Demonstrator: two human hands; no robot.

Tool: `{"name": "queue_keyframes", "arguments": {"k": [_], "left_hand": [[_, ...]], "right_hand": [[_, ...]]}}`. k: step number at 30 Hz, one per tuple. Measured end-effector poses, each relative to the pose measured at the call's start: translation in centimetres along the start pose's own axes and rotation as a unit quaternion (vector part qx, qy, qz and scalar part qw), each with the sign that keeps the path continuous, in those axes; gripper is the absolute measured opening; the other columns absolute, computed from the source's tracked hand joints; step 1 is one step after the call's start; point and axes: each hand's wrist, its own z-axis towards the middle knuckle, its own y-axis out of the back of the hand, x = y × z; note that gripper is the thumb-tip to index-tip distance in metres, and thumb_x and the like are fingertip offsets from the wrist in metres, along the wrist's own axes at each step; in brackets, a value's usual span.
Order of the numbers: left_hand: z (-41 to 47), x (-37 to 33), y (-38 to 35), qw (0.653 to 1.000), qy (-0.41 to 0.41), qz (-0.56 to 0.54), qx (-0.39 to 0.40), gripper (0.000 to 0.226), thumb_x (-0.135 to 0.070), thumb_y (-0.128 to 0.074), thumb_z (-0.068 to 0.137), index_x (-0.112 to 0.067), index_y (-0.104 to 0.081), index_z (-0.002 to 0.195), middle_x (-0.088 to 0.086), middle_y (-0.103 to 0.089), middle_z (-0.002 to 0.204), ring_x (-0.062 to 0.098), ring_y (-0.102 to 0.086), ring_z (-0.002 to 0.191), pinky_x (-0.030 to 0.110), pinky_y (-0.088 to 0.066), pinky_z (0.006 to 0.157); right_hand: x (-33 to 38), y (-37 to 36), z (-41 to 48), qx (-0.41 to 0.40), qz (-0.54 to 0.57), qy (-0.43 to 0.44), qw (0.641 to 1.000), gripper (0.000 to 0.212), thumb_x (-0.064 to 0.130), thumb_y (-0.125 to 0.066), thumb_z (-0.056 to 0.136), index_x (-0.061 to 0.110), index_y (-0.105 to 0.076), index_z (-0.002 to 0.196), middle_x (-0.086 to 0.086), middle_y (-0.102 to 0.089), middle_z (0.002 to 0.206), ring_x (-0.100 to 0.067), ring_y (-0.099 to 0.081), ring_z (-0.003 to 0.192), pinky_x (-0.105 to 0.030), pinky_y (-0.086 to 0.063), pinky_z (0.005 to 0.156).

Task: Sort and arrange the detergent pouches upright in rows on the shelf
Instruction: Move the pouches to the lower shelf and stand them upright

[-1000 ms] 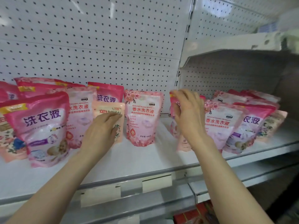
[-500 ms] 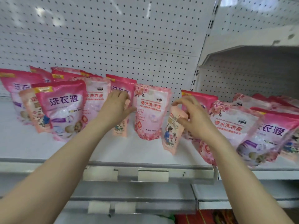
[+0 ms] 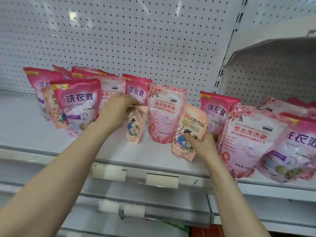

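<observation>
While my left hand [image 3: 118, 110] pinches the top of a small peach pouch [image 3: 135, 129] standing on the shelf [image 3: 25, 127] beside the rose-print pouch [image 3: 164, 115], my right hand [image 3: 202, 145] grips a second peach pouch [image 3: 189, 129], tilted near the shelf's front edge.

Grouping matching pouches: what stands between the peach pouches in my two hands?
Head view: one rose-printed pink pouch stands upright between the left peach pouch, in the left hand, and the right peach pouch, in the right hand.
</observation>
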Motion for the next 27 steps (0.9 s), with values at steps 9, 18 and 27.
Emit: {"name": "queue_keyframes", "arguments": {"k": [9,18,27], "left_hand": [[-2.7,-1.9,-0.8,0.921,0.235,-0.302,-0.066,0.101,-0.018,-0.083,0.071,-0.032,-0.02,0.148,0.0,-0.039,0.139,0.007,-0.039,0.119,0.022,-0.038,0.093],[-8.4,-1.6,-4.8,0.85,0.328,-0.411,0.029,0.069,-0.031,-0.082,0.06,-0.023,-0.052,0.121,-0.001,-0.07,0.111,0.018,-0.068,0.1,0.047,-0.055,0.087],[-15.3,-4.7,0.4,0.752,0.406,-0.501,-0.133,0.052,-0.014,-0.079,0.076,-0.01,-0.051,0.12,0.006,-0.071,0.108,0.018,-0.072,0.09,0.026,-0.054,0.058]], "right_hand": [[-2.1,-0.1,-1.0,0.042,-0.008,0.018,0.999,0.048,0.011,-0.085,0.071,0.018,-0.066,0.115,0.005,-0.073,0.105,-0.004,-0.069,0.09,-0.028,-0.058,0.077],[-2.5,-1.8,-2.5,-0.051,0.147,0.001,0.988,0.042,0.005,-0.079,0.079,0.015,-0.063,0.116,0.0,-0.073,0.109,-0.011,-0.073,0.086,-0.039,-0.062,0.063],[0.7,-5.1,-6.3,0.021,0.27,0.047,0.962,0.037,0.006,-0.065,0.092,0.022,-0.05,0.123,0.005,-0.068,0.111,-0.003,-0.071,0.092,-0.019,-0.058,0.065]]}}
